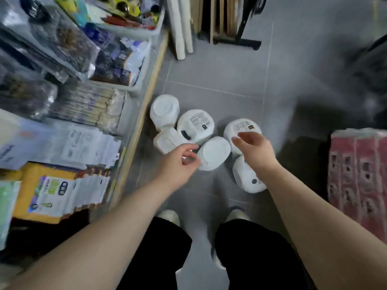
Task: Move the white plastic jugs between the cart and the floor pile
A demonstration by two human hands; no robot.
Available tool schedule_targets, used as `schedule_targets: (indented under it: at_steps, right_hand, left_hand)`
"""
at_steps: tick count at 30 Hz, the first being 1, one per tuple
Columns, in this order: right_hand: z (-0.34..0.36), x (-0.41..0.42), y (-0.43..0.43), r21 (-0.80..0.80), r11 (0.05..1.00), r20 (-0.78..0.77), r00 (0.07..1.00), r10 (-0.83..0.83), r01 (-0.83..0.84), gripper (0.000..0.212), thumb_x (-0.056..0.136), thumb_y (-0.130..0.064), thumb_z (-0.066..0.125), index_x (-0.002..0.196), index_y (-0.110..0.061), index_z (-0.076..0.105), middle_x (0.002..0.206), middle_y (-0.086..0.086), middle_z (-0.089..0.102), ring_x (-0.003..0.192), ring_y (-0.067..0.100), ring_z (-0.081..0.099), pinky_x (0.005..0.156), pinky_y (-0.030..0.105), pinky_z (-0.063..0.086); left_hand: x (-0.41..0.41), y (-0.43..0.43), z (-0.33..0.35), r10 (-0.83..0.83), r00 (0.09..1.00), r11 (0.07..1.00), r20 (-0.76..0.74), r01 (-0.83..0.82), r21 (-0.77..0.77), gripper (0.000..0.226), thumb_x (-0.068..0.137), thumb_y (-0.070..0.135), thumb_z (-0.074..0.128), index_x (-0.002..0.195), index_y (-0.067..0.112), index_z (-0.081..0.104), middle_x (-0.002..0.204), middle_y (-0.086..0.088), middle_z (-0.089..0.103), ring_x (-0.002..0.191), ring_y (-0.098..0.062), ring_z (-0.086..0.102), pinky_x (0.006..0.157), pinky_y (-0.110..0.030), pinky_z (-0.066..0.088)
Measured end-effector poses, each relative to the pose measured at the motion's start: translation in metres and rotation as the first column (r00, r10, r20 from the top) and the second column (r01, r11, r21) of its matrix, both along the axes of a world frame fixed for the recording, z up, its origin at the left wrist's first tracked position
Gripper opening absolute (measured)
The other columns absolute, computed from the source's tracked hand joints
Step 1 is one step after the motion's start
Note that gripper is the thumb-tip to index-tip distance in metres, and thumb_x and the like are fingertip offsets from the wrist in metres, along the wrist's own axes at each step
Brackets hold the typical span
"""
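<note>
- While motion blur softens most of the view, six white jugs can be counted on the grey tiled floor — smooth plastic, rounded, lying on their sides or bottom-up.
- Left hand (178,162): fingers loosely curled and apart, holding nothing, just beside the middle jug (213,152), whose plain oval base faces up.
- Right hand (254,149): fingers relaxed and spread, holding nothing, in front of the labelled jug (240,127); contact cannot be told.
- Near-right jug (248,178): partly hidden behind the right forearm.
- Far-left group: three jugs touching beside the shelf edge (144,114); one (195,123) bears a printed label.
- Shelf at left: packets in clear bins, print illegible.
- Right edge: a pink wrapped pack (360,174), cut off.
- Near edge: two white shoes under black trousers.
</note>
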State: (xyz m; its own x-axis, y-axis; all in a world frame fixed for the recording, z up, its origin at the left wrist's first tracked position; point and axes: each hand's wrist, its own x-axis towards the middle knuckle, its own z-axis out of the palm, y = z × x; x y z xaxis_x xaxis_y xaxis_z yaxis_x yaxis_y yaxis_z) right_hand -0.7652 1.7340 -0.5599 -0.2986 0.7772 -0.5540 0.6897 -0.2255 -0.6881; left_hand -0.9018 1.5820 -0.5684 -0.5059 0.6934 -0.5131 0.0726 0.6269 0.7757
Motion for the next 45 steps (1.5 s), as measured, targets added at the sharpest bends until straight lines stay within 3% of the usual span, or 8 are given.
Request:
schedule_targets:
  at_steps: [5,10,13,16,19,25,31,45]
  right_hand:
    - [-0.15,0.008,0.025,-0.077,0.993,0.063,0.993,0.095,-0.09,0.048,0.089,-0.032,0.067,0.132,-0.016,0.055,0.129,0.005,0.057,0.114,0.019,0.055,0.094,0.03,0.041]
    - [-0.26,0.003,0.042,-0.105,0.986,0.103,0.985,0.141,-0.13,0.067,0.086,-0.032,0.071,0.144,-0.019,0.042,0.135,0.015,0.055,0.121,0.028,0.054,0.104,0.035,0.042]
    - [-0.301,-0.004,0.048,-0.062,0.986,0.101,0.981,0.163,-0.157,0.081,0.088,-0.038,0.068,0.152,-0.018,0.024,0.15,0.011,0.039,0.138,0.027,0.037,0.11,0.034,0.031]
    - [-0.326,-0.01,0.048,-0.083,0.994,0.013,0.997,0.078,-0.077,0.087,0.084,-0.043,0.071,0.152,-0.025,0.021,0.15,0.006,0.037,0.137,0.026,0.037,0.111,0.04,0.035]
    - [-0.339,-0.011,0.044,-0.189,0.981,-0.097,0.993,-0.07,0.051,0.098,0.077,-0.042,0.078,0.152,-0.037,0.015,0.15,-0.001,0.036,0.133,0.023,0.04,0.106,0.047,0.043]
    - [-0.342,-0.014,0.045,-0.371,0.907,-0.265,0.914,-0.308,0.198,0.093,0.08,-0.022,0.078,0.151,-0.034,0.018,0.133,-0.002,0.049,0.108,0.015,0.056,0.075,0.031,0.055]
    - [-0.269,-0.009,0.033,-0.4,0.888,-0.298,0.884,-0.36,0.227,0.089,0.081,-0.014,0.077,0.149,-0.031,0.022,0.132,-0.002,0.053,0.109,0.014,0.059,0.074,0.026,0.055]
    - [0.168,-0.074,0.015,-0.383,0.923,-0.397,0.896,-0.199,0.036,0.075,0.081,-0.032,0.077,0.136,-0.05,0.029,0.128,-0.01,0.054,0.11,0.024,0.061,0.079,0.058,0.056]
  left_hand:
    - [0.009,0.039,-0.139,-0.051,0.998,0.995,-0.038,0.047,-0.088,0.048,0.084,0.024,0.073,0.129,0.023,0.057,0.107,0.007,0.061,0.076,-0.006,0.058,0.086,-0.026,0.048]
    - [0.011,0.069,-0.249,-0.109,0.99,0.984,-0.095,0.094,-0.148,0.071,0.078,0.034,0.078,0.14,0.023,0.046,0.132,-0.001,0.058,0.117,-0.022,0.056,0.101,-0.034,0.045]
    - [0.011,0.08,-0.289,-0.156,0.983,0.986,-0.092,0.149,-0.08,0.076,0.075,0.032,0.081,0.14,0.023,0.045,0.134,0.003,0.056,0.125,-0.016,0.049,0.094,-0.021,0.036]
    - [0.009,0.081,-0.314,-0.109,0.994,0.992,0.021,0.11,-0.054,0.092,0.071,0.038,0.083,0.147,0.033,0.032,0.138,0.015,0.049,0.127,-0.015,0.048,0.101,-0.04,0.047]
    - [0.011,0.078,-0.316,0.029,0.954,0.993,0.299,0.006,-0.117,0.1,0.073,0.039,0.082,0.143,0.061,0.014,0.119,0.038,0.039,0.109,-0.01,0.054,0.077,-0.048,0.06]
    - [0.011,0.084,-0.322,0.112,0.898,0.993,0.425,-0.085,-0.084,0.095,0.07,0.028,0.086,0.134,0.065,0.027,0.129,0.021,0.048,0.112,-0.017,0.058,0.072,-0.053,0.06]
    - [0.015,0.075,-0.246,0.12,0.911,0.993,0.394,-0.108,-0.051,0.085,0.072,0.019,0.084,0.105,0.08,0.036,0.118,0.03,0.053,0.109,-0.017,0.06,0.07,-0.052,0.06]
    - [-0.051,0.036,0.184,0.173,0.934,0.969,0.314,-0.218,0.113,0.091,0.074,0.015,0.082,0.14,0.055,0.033,0.135,0.012,0.048,0.107,-0.018,0.06,0.067,-0.05,0.061]
